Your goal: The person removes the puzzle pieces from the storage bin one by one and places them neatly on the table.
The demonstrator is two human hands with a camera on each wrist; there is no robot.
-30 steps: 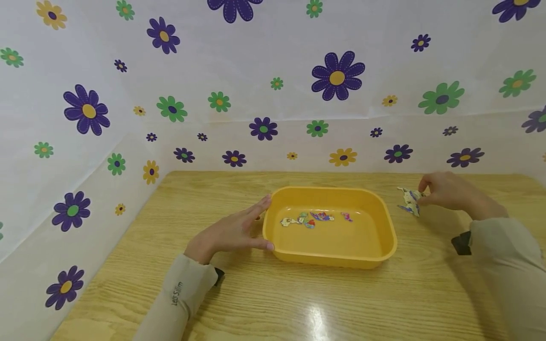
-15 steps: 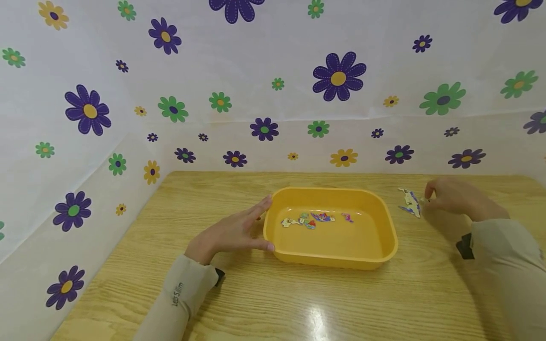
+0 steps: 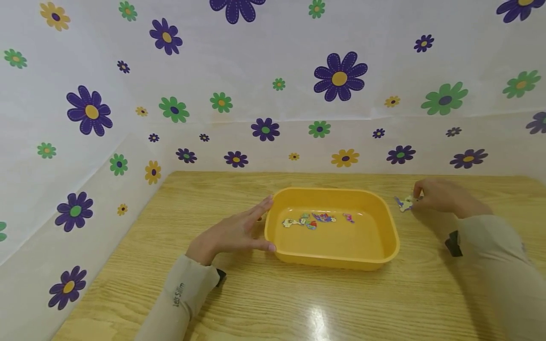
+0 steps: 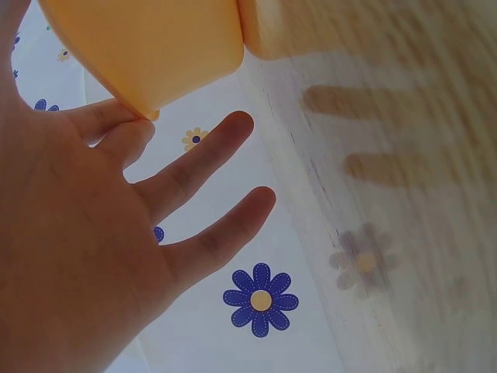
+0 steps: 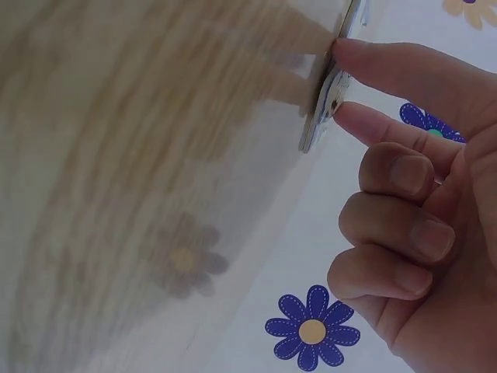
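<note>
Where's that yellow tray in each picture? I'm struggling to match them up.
Head: the yellow tray sits just right of centre, below the middle.
Left wrist: the yellow tray shows at the top, left of centre, partly cut off.
Right wrist: not in it.
Shared landmark: the flowered backdrop, in all three.

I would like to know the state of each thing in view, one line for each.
Tray: upright, open-topped, on the table
Inside cutouts: lying on the tray floor
Outside cutouts: right of the tray, partly hidden
Left hand: spread, touching the tray's left end
Right hand: thumb and one finger on outside cutouts, other fingers curled
Backdrop: upright, creased
</note>
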